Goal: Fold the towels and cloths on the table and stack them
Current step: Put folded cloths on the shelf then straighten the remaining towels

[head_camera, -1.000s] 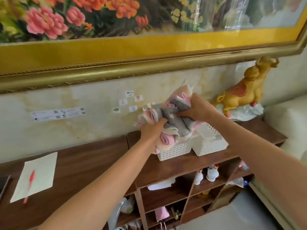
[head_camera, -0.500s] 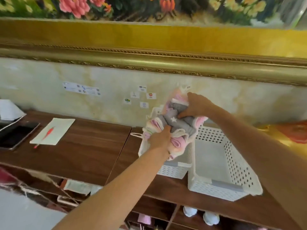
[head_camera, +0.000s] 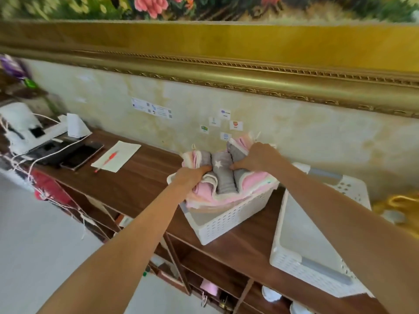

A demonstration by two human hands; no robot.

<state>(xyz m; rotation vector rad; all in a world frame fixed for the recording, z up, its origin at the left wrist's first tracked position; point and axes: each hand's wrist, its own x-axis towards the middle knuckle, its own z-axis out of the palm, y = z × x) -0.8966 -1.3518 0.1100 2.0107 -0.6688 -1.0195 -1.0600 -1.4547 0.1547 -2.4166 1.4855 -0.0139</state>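
Your left hand [head_camera: 189, 177] and right hand [head_camera: 256, 157] each grip a side of the bundled pink, cream and grey star-print cloths [head_camera: 223, 177], fingers curled into the fabric, holding them over the white perforated plastic basket [head_camera: 229, 223] on the brown wooden table [head_camera: 136, 177]

My view swings left and tips down: the golden horse figure is gone from the right edge, and a phone [head_camera: 81, 156] and white device [head_camera: 19, 128] come in at the upper left. The bundle of cloths [head_camera: 226, 177], held clear above the small white basket [head_camera: 226, 219] a second ago, now sits lower, sagging over its rim. My left hand [head_camera: 189, 177] and right hand [head_camera: 256, 156] sit lower in frame, gripping it.
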